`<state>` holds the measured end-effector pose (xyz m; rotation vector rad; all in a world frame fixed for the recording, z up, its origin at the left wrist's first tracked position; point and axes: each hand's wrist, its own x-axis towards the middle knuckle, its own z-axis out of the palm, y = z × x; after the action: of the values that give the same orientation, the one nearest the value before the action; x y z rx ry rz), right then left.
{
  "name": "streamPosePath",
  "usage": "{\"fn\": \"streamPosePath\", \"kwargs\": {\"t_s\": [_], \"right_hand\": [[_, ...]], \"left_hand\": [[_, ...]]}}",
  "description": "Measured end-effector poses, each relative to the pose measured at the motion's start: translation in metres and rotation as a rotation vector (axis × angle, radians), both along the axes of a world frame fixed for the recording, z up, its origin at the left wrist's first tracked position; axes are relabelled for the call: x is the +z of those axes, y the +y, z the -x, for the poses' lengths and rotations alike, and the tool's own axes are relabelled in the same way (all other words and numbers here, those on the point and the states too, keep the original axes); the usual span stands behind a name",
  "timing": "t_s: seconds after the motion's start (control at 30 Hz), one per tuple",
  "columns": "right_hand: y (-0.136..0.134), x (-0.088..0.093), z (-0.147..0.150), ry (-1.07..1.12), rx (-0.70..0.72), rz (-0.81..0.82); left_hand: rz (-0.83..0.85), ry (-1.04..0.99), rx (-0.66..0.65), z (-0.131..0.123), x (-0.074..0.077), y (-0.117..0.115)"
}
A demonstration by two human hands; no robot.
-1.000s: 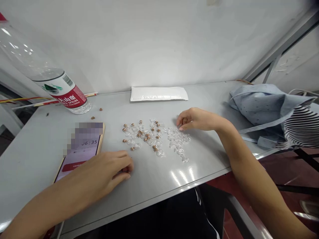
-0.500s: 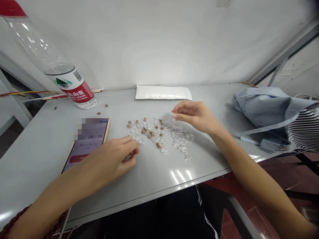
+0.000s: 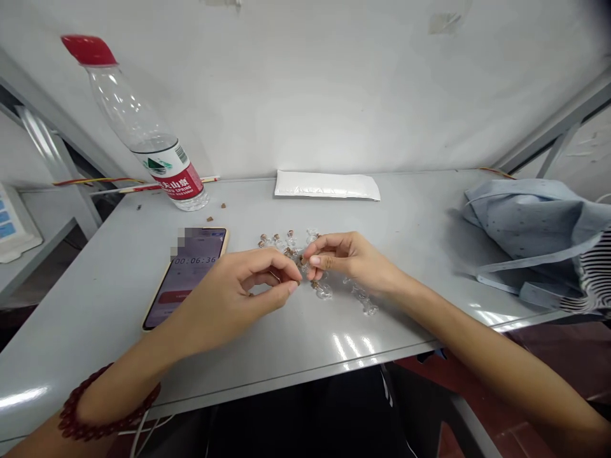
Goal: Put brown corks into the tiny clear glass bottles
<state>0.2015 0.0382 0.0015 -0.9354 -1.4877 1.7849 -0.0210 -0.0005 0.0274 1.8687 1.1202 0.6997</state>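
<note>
Watching from my far screen, I see that both hands have come together now above the small heap of little glass bottles [image 3: 286, 249] with cork stoppers, in the middle of the grey table [image 3: 95, 324]. The right hand [image 3: 346, 261] is pinching closed: its thumb and first finger press on something tiny, maybe one bottle, but from this view it is too small for me to be sure. The left hand [image 3: 252, 286] has curved fingers and reaches toward the same spot, its fingertips [image 3: 292, 287] just beside the right hand; I cannot tell if it grasps anything. The heap lies under and behind the two hands, and a few more bottles [image 3: 367, 308] sit apart, to the right of them. Left of the hands lies a phone [image 3: 198, 277] showing a timer, with a water bottle [image 3: 157, 130] behind it and some loose corks [image 3: 210, 219] near. A white envelope [image 3: 327, 186] lies by the wall [image 3: 305, 83], and a blue cloth bag [image 3: 529, 222] lies at the right end.
</note>
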Motion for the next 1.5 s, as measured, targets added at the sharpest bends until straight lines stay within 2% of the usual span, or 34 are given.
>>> {"fn": "streamPosePath", "kwargs": {"t_s": [0.27,0.47,0.57,0.7,0.8,0.9,0.97,1.07,1.1,1.13,1.2,1.23,1.3,1.4,1.5], "right_hand": [[-0.003,0.001,0.002,0.082,0.099,0.043],[-0.007,-0.001,0.004,0.124,0.148,-0.031],[-0.012,-0.002,0.005,0.073,0.141,-0.174],[-0.018,-0.005,0.005,-0.124,0.042,-0.600],[-0.021,-0.009,0.005,-0.217,-0.005,-0.898],[-0.020,-0.012,0.005,-0.258,-0.011,-1.025],[-0.018,-0.012,0.005,-0.295,-0.025,-1.033],[-0.013,-0.010,0.005,-0.345,-0.080,-1.007],[-0.012,-0.008,0.004,-0.353,-0.105,-0.999],[-0.010,-0.007,0.003,-0.354,-0.132,-0.995],[-0.007,-0.005,0.000,-0.363,-0.185,-0.979],[-0.006,-0.005,-0.002,-0.372,-0.202,-0.967],[-0.002,-0.005,-0.006,-0.406,-0.209,-0.943],[0.007,-0.008,-0.014,-0.516,-0.172,-0.951],[0.018,-0.011,-0.024,-0.663,-0.139,-0.959]], "left_hand": [[0.134,-0.194,0.060,-0.007,-0.008,0.004],[0.346,-0.320,0.068,-0.004,-0.008,0.010],[0.470,-0.364,0.127,-0.005,-0.008,0.012],[0.538,-0.357,0.159,-0.011,-0.008,0.012],[0.515,-0.317,0.179,-0.015,-0.007,0.009],[0.431,-0.210,0.176,-0.017,-0.006,0.006],[0.237,-0.056,0.204,-0.015,-0.007,0.004],[-0.213,0.310,0.341,-0.009,-0.020,0.006],[-0.323,0.456,0.390,-0.006,-0.026,0.007],[-0.358,0.598,0.419,-0.004,-0.032,0.009],[-0.337,0.780,0.442,-0.001,-0.041,0.013],[-0.323,0.808,0.443,0.000,-0.043,0.014],[-0.326,0.753,0.420,0.001,-0.040,0.015],[-0.299,0.566,0.331,0.003,-0.025,0.013],[-0.139,0.469,0.217,0.015,-0.014,0.011]]}}
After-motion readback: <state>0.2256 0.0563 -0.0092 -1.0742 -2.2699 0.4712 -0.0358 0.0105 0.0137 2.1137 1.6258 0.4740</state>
